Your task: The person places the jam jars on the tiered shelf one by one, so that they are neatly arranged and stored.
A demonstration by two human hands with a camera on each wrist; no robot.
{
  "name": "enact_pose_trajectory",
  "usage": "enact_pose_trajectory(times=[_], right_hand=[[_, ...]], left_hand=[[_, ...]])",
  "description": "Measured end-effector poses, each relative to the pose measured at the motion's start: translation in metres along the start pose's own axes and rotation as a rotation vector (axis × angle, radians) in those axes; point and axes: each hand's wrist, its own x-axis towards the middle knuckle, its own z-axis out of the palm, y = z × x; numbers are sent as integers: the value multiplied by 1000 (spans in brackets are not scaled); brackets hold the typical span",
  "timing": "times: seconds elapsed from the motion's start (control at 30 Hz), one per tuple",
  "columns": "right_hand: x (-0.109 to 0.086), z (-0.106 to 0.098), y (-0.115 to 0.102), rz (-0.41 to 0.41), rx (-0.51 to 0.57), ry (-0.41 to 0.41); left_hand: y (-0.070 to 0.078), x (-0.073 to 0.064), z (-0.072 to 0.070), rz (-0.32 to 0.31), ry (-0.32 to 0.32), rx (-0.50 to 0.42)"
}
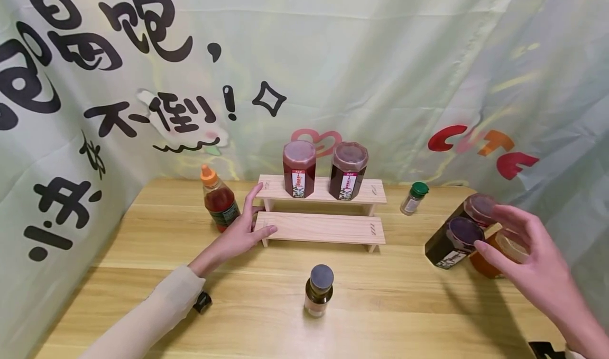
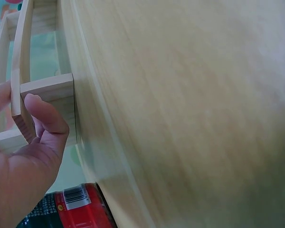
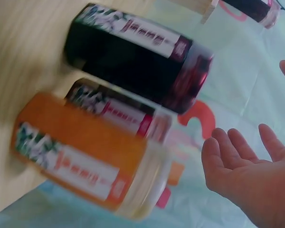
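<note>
My left hand [image 1: 243, 231] holds the left end of a two-tier wooden rack [image 1: 321, 227]; in the left wrist view, thumb and fingers pinch the shelf board [image 2: 20, 71]. On the top tier stand two hexagonal jars, a red one [image 1: 300, 168] and a dark one [image 1: 349, 171]. Over at the right, my right hand [image 1: 535, 258] hovers with spread fingers, holding nothing. Beneath and beside it are a dark jar [image 1: 454, 242], another dark jar [image 1: 478, 209] behind it, and an orange jar [image 3: 80, 152], partly covered by the hand in the head view.
A sauce bottle with an orange cap [image 1: 220, 200] stands just left of the rack. In front is a small dark-capped bottle [image 1: 319, 291]. A green-capped shaker [image 1: 414, 198] is right of the rack. Printed cloth [image 1: 380, 57] hangs behind the wooden table [image 1: 380, 306].
</note>
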Motion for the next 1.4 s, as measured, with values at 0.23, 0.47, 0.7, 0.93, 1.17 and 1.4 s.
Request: enact_pose_trajectory(times=[0.23,0.47,0.7,0.93,1.17,1.4], right_hand=[[-12,-13,18,53,-38,49],[-17,-20,36,87,-75,88],[-14,-28,66,50,-56,72],[-11,-30,93,78,-33,19],[-14,-35,110,95,1,-91],[-18,-33,124,66,30,-126]], left_hand=[[1,-2,-1,-10,-4,-5],[1,-2,-2,-12,-10,-27],[-2,-1,-3,-18,-5,-32],[1,-3,-5,3,-1,-15],[1,0,-2,20,-2,2],[1,0,-1,6,-7,-10]])
